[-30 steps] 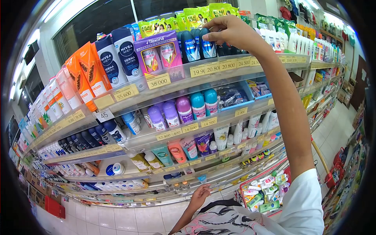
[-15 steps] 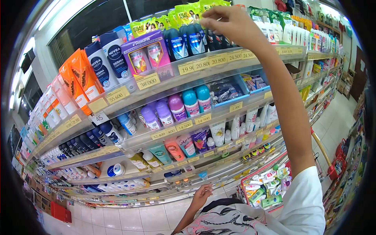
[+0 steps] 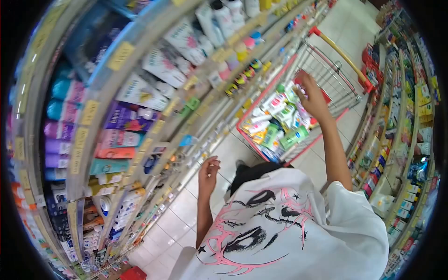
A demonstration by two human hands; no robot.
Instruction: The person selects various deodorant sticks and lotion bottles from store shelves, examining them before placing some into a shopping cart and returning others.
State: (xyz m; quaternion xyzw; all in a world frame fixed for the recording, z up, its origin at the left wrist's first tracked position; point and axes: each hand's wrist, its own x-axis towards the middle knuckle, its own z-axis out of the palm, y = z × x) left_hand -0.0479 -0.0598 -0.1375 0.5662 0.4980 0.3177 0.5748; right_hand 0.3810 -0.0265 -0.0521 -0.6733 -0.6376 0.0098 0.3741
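Over the shopping cart (image 3: 267,90) is my right hand (image 3: 311,99), its fingers curved and apart, with nothing visible in it. Just below and beside it lies a pile of bottles and tubes (image 3: 281,114), mostly white and green, filling the near part of the cart. A green bottle (image 3: 295,136) rests near the cart's close edge. My left hand (image 3: 208,171) hangs low between my body and the shelves, fingers loosely bent, holding nothing that I can see. Blur hides the product labels.
Stocked shelves (image 3: 156,126) with white tubes (image 3: 164,68) and coloured roll-on bottles (image 3: 58,142) rise along my left. The cart's handle (image 3: 343,56) lies beyond the basket. Another stocked shelf (image 3: 389,154) curves along the right. Pale floor tiles (image 3: 182,207) show below.
My right hand has come down from the top shelf to above the cart. My view has swung down and right, and my left hand stays low by my body.
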